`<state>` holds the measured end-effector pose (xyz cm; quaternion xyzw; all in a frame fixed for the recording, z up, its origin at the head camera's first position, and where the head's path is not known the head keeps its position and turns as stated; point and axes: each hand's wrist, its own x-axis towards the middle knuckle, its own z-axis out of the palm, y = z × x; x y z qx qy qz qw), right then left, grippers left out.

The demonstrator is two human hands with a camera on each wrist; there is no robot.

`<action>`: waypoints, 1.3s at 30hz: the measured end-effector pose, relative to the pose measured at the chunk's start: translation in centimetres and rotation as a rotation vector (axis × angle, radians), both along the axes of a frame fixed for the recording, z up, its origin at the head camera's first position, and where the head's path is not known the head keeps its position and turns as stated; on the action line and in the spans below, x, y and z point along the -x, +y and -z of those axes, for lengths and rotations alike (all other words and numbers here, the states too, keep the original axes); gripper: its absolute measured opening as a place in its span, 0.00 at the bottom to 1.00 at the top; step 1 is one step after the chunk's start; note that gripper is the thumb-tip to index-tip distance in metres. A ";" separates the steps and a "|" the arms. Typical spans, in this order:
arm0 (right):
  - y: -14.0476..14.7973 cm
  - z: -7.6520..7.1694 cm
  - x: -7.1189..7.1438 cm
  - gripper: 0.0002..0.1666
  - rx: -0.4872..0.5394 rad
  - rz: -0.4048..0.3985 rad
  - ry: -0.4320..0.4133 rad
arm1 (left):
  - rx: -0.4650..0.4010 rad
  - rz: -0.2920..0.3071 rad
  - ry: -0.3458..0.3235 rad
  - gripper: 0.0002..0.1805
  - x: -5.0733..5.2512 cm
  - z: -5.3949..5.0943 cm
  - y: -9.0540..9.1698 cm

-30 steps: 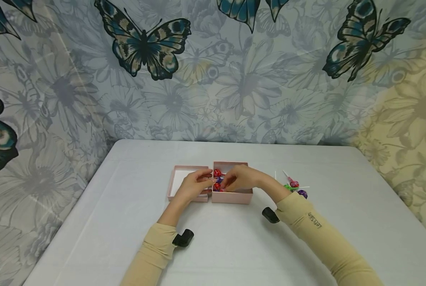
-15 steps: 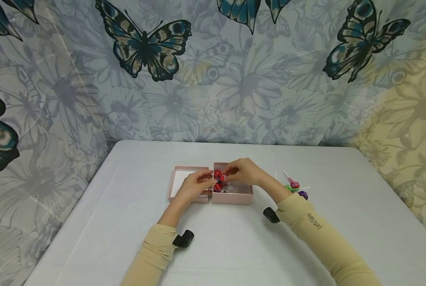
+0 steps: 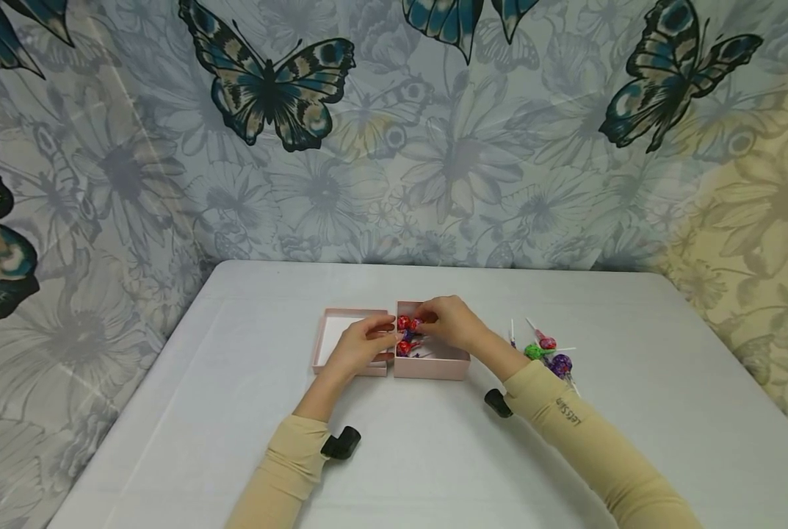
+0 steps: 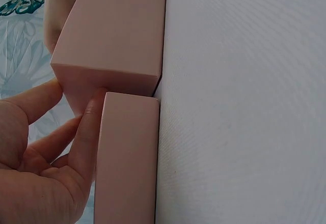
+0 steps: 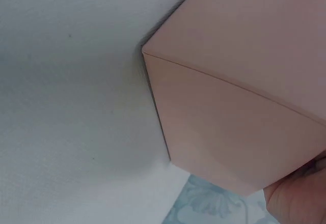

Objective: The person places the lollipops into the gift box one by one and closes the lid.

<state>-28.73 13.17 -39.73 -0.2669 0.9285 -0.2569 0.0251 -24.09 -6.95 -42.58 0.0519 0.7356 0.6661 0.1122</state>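
A pink open box (image 3: 431, 369) stands on the table with several wrapped lollipops (image 3: 403, 347) along its left side, mostly red with some purple. My right hand (image 3: 455, 323) reaches in over the back of the box. Its fingertips pinch a red-wrapped lollipop (image 3: 416, 323), partly hidden by the fingers. My left hand (image 3: 357, 344) lies over the shallow pink lid (image 3: 319, 345), its fairly straight fingers touching the box's left wall. In the left wrist view, the fingertips (image 4: 91, 104) rest on that outer wall, above the lid's side (image 4: 127, 158). The right wrist view shows only the box's outside (image 5: 229, 117) and part of the hand.
To the right of the box lie loose lollipops: a purple one (image 3: 561, 364), a green one (image 3: 535, 352) and a pinkish-red one (image 3: 547, 342), with white sticks around them. A white cloth (image 3: 394, 470) covers the table. Behind it hangs a butterfly-patterned backdrop (image 3: 460, 169).
My right hand has moved from the front of the box's inside toward its back, with a red lollipop at its fingertips. The left hand stays at the box's left wall.
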 end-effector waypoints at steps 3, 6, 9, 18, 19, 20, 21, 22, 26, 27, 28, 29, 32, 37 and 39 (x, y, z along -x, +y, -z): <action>0.0 0.2 0.0 0.10 -0.017 0.004 0.030 | -0.007 -0.002 -0.002 0.25 0.0 0.0 0.1; 0.0 0.3 -0.1 0.12 -0.026 0.007 0.026 | -0.007 -0.004 0.001 0.25 -0.1 0.0 0.1; 0.1 0.2 -0.2 0.13 -0.025 0.007 0.019 | -0.004 -0.004 0.004 0.25 0.0 0.2 0.1; 1.3 -0.5 -1.3 0.10 0.034 0.008 0.046 | -0.012 -0.002 0.004 0.26 0.0 0.2 0.1; 1.5 -0.5 -1.4 0.10 0.053 0.017 0.045 | -0.011 -0.002 0.003 0.26 0.0 0.2 0.1; 1.8 -0.6 -1.6 0.10 0.075 0.029 0.042 | -0.011 -0.002 0.001 0.26 0.0 0.2 0.1; 2.1 -0.6 -1.7 0.11 0.101 0.045 0.034 | -0.009 -0.003 -0.001 0.26 0.0 0.2 0.1; 2.4 -0.6 -1.9 0.11 0.129 0.065 0.026 | -0.004 -0.003 0.000 0.26 0.0 0.2 0.1; 3.7 -0.6 -2.5 0.13 0.262 0.133 -0.017 | 0.005 -0.012 -0.004 0.26 -0.1 0.1 0.1; 4.0 -0.5 -2.7 0.13 0.301 0.148 -0.036 | 0.009 -0.014 -0.001 0.26 -0.1 0.1 0.1; 4.3 -0.5 -2.8 0.14 0.339 0.165 -0.059 | 0.011 -0.014 0.000 0.26 -0.1 0.1 0.1; 4.6 -0.4 -2.9 0.15 0.381 0.180 -0.088 | 0.009 -0.016 -0.001 0.26 -0.1 0.1 0.1; 5.5 -0.2 -3.3 0.19 0.521 0.224 -0.206 | 0.014 -0.013 0.004 0.26 -0.1 0.1 0.1; 6.9 0.3 -4.0 0.28 0.703 0.295 -0.379 | 0.014 -0.003 0.009 0.26 -0.1 0.1 0.1; 7.5 0.4 -4.3 0.29 0.747 0.312 -0.418 | 0.010 0.000 0.011 0.26 -0.1 0.1 0.2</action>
